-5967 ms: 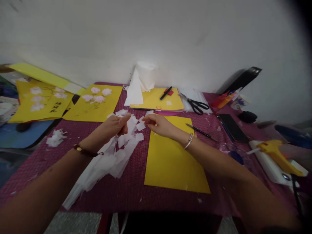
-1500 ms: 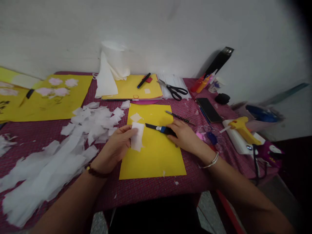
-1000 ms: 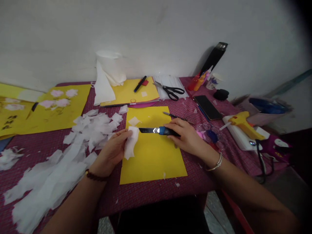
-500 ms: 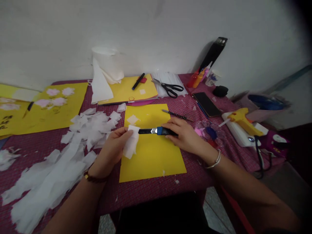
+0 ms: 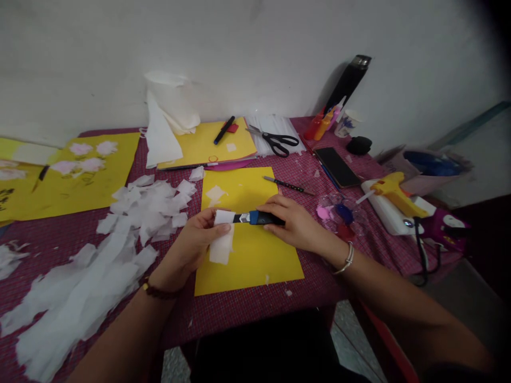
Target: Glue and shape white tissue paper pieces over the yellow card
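Observation:
My left hand [image 5: 194,247] pinches a small white tissue piece [image 5: 222,246] above the near left part of a yellow paper sheet [image 5: 255,255]. My right hand [image 5: 293,226] grips a blue-handled utility knife [image 5: 259,217], held level with its blade pointing left. The blade tip meets the top edge of the tissue piece. A small pale square [image 5: 215,193] lies on the far part of the yellow sheet.
Cut white tissue pieces [image 5: 147,205] and long strips [image 5: 72,292] cover the red checked cloth at left. Scissors [image 5: 275,141], a pencil [image 5: 285,185], a phone [image 5: 337,166] and a yellow glue gun [image 5: 393,191] lie right. A tissue roll [image 5: 171,114] stands by the wall.
Six seconds ago both hands worked at the tissue pile. Since then my right hand took the knife and slid its blade left until it reached the tissue piece in my left hand.

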Action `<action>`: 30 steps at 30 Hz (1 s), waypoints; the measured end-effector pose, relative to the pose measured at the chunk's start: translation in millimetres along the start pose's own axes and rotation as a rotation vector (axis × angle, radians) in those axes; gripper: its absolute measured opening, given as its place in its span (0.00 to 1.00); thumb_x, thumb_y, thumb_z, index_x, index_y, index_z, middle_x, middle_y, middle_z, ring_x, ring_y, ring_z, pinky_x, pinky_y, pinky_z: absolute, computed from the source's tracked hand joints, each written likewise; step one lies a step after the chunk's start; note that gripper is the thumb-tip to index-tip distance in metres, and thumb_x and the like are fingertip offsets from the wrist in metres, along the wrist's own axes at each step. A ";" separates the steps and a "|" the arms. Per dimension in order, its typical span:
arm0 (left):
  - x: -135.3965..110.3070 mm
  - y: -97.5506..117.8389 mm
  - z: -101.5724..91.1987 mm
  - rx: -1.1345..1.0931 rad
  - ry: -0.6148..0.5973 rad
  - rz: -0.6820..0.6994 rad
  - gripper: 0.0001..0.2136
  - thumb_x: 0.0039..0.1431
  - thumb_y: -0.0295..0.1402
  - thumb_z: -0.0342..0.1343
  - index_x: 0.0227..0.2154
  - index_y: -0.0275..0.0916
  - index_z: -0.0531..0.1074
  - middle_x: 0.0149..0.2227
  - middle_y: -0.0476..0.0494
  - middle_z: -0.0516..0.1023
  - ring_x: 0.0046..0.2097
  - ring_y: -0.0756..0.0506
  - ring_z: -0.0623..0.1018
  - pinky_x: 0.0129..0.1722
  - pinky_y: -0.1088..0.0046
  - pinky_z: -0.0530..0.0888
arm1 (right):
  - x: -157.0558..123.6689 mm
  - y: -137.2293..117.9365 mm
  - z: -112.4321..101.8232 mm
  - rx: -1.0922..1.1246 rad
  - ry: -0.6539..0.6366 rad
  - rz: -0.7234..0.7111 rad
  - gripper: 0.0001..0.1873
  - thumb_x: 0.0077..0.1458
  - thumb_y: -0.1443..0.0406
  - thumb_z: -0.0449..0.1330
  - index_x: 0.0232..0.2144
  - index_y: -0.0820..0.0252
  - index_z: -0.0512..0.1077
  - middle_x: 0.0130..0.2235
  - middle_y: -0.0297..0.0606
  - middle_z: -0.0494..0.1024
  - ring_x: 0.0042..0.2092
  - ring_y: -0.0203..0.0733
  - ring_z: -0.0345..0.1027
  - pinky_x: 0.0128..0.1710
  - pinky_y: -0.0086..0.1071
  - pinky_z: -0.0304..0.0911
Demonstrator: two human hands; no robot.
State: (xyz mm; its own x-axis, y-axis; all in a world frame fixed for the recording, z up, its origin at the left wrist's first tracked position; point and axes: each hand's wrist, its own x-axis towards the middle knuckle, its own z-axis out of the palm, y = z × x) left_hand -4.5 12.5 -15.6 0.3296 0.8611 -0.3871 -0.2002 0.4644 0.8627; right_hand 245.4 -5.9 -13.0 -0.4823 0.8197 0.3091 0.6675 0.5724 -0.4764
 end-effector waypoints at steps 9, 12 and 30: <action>-4.3 -1.6 9.6 0.015 0.001 -0.186 0.12 0.38 0.29 0.71 0.30 0.36 0.78 0.26 0.46 0.80 0.26 0.48 0.76 0.27 0.73 0.73 | 0.7 -2.4 4.3 0.014 0.004 -0.026 0.19 0.58 0.67 0.60 0.53 0.60 0.69 0.47 0.45 0.73 0.49 0.47 0.68 0.49 0.43 0.66; -6.1 5.0 5.6 0.131 -0.003 -0.219 0.10 0.40 0.29 0.70 0.28 0.36 0.78 0.23 0.47 0.79 0.23 0.49 0.74 0.24 0.74 0.70 | 0.3 3.9 0.4 0.036 -0.016 -0.049 0.19 0.57 0.67 0.60 0.52 0.59 0.70 0.47 0.45 0.73 0.48 0.48 0.68 0.48 0.43 0.67; 2.6 2.2 -13.4 0.108 -0.184 -0.125 0.09 0.42 0.29 0.66 0.30 0.37 0.80 0.26 0.45 0.79 0.26 0.50 0.74 0.28 0.75 0.70 | 16.9 -9.5 1.5 -0.008 0.097 0.017 0.16 0.57 0.66 0.59 0.49 0.60 0.70 0.46 0.45 0.74 0.49 0.48 0.68 0.51 0.45 0.64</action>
State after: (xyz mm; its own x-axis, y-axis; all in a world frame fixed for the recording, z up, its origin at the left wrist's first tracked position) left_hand -16.5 18.6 -19.2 0.5105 0.7413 -0.4357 -0.0507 0.5318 0.8454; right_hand 230.1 2.5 -4.5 -0.4139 0.8273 0.3799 0.6798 0.5584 -0.4754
